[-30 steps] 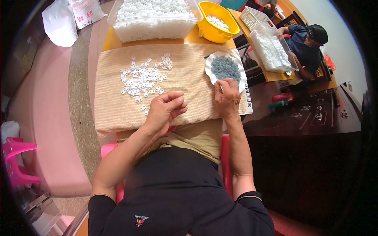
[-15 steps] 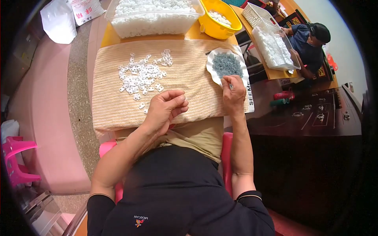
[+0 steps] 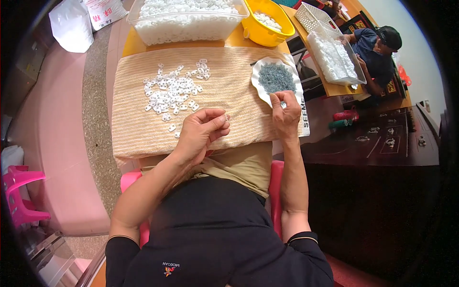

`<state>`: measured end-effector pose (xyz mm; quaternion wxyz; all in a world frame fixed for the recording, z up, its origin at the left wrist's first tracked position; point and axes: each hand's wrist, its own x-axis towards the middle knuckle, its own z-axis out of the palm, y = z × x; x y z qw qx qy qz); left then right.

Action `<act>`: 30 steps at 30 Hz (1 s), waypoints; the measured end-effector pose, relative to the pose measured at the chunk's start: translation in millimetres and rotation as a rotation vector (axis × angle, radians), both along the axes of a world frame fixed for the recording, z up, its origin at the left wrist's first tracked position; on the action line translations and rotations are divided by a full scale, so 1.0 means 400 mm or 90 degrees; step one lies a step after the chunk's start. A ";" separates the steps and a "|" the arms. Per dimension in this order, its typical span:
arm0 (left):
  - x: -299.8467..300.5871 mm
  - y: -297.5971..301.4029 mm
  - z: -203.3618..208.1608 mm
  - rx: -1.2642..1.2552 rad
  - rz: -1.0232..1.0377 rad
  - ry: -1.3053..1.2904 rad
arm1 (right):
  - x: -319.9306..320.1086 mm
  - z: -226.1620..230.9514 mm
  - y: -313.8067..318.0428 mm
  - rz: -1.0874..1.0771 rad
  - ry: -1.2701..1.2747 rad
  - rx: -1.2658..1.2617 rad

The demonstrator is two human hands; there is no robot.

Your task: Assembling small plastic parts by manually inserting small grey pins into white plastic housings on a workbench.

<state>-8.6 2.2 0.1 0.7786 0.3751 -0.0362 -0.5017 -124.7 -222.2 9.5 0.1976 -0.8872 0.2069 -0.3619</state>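
Note:
My left hand [image 3: 203, 131] is above the front of a striped towel [image 3: 239, 95], thumb and forefinger pinched together. A small white piece [image 3: 226, 116] shows at those fingertips, mostly hidden. My right hand [image 3: 287, 115] is at the near rim of a white scalloped plate [image 3: 260, 91], its thumb and fingers also closed. What they hold, if anything, is too small to make out. On the plate lies a heap of tiny grey-blue parts [image 3: 276, 78], too fine to name. Left of centre on the towel are scattered many white plastic pieces [image 3: 172, 91] with two dark holes each.
Behind the towel stand a clear tub [image 3: 191, 31] full of white pieces and a yellow basin [image 3: 253, 36]. Right of these, a co-worker [image 3: 377, 52] sits by another clear bin [image 3: 334, 60] at a table. A pink stool [image 3: 21, 196] is on the floor at left.
The white piece at my left fingertips shows more clearly now. My right hand has shifted very slightly to the right beside the plate, fingers still closed.

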 end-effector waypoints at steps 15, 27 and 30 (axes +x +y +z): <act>-0.016 0.000 0.019 0.022 -0.085 -0.068 | 0.024 0.031 0.165 0.368 0.028 0.372; -0.013 0.005 0.022 0.010 -0.098 -0.154 | 0.021 0.036 0.189 0.365 0.001 0.445; -0.018 0.003 0.023 0.009 -0.076 -0.229 | 0.014 0.036 0.181 0.347 0.062 0.530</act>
